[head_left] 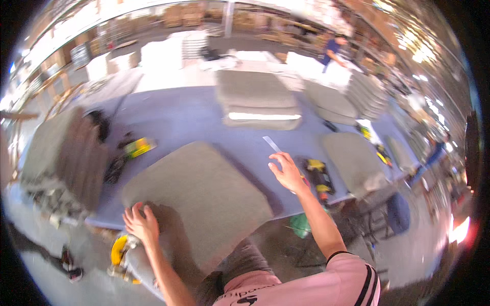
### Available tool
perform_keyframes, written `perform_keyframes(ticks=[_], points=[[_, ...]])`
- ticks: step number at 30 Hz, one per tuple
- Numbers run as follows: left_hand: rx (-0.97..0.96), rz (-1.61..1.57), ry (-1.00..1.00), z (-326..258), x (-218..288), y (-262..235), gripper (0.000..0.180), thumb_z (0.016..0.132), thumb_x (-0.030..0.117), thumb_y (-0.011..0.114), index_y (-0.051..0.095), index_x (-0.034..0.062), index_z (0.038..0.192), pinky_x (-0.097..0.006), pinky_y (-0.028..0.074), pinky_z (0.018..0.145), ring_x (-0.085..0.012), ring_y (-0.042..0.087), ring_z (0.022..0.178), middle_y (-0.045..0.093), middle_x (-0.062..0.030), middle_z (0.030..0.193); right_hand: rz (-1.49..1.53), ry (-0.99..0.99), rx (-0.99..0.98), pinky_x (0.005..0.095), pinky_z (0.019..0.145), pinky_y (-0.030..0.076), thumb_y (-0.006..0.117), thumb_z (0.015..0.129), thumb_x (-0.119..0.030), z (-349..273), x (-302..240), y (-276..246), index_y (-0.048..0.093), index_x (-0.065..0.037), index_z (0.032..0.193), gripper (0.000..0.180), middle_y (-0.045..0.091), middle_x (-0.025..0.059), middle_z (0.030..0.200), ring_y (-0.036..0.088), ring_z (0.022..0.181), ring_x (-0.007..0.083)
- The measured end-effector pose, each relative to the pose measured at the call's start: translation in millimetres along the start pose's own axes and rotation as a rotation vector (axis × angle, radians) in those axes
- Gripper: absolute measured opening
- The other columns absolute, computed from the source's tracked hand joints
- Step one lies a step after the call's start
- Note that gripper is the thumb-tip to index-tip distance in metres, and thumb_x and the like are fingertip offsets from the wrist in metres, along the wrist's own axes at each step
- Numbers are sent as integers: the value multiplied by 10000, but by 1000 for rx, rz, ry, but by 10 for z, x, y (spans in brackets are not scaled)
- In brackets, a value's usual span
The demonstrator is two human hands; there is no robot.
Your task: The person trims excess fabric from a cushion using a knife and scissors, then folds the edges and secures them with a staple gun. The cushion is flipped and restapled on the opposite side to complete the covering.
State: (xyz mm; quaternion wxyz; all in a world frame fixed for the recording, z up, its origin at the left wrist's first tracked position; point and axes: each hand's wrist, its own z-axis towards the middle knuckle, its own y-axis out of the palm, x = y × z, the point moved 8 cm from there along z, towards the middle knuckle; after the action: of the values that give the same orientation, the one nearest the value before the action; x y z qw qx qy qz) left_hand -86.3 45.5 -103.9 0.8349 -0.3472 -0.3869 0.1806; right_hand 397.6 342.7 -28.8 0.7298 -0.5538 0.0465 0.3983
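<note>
A square grey-green cushion (199, 199) lies tilted on the blue-covered table, its near corner overhanging the front edge by my lap. My left hand (142, 224) rests at its left edge with the fingers spread. Beyond its right side, above the table, my right hand (287, 173) is held out with the fingers loosely bent and apart. Just past those fingertips is a thin white strip (271, 143); it seems to lie on the table, though blur hides whether a finger touches it. Right of that hand sits a black and yellow power tool (319, 173).
Stacked cushions stand at the left (61, 158) and far middle (258, 94). Another cushion (352, 158) lies to the right. A yellow-green package (139, 147) is near the left stack. A yellow tool (120, 250) hangs below the front edge. A person (333, 51) works across the tables.
</note>
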Motion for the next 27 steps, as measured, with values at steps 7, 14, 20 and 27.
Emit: perform_keyframes(ticks=[7, 14, 20, 27], points=[[-158, -731, -369, -431, -602, 58, 723, 968, 305, 747, 468, 83, 1596, -504, 453, 1184, -457, 543, 1436, 603, -298, 1474, 260, 181, -337, 468, 1165, 473, 602, 1072, -647, 655, -450, 1798, 608, -45, 1482, 729, 664, 241, 1457, 618, 1389, 360], [17, -1161, -539, -622, 136, -897, 828, 987, 331, 738, 364, 134, 1699, -452, 338, 1256, -321, 465, 1501, 523, -211, 1610, 556, 292, -10, 427, 1067, 476, 620, 1038, -726, 1139, -662, 1176, 672, -62, 1236, 695, 706, 92, 1229, 628, 1199, 234], [-73, -1128, -302, -768, 790, -1564, 970, 977, 302, 737, 210, 57, 1755, -451, 363, 1254, -334, 453, 1509, 446, -207, 1661, 925, 115, 278, 374, 1252, 338, 506, 1132, -640, 1763, -958, 366, 530, -12, 1599, 784, 544, 99, 1620, 501, 1446, 215], [-213, -935, 52, -1405, 1162, -1007, 918, 784, 214, 949, 515, -47, 1550, -485, 474, 1204, -347, 651, 1377, 669, -252, 1490, 1613, 189, 254, 430, 1281, 366, 332, 1168, -637, 1669, -471, 1511, 428, 8, 1654, 814, 538, 181, 1625, 514, 1489, 294]])
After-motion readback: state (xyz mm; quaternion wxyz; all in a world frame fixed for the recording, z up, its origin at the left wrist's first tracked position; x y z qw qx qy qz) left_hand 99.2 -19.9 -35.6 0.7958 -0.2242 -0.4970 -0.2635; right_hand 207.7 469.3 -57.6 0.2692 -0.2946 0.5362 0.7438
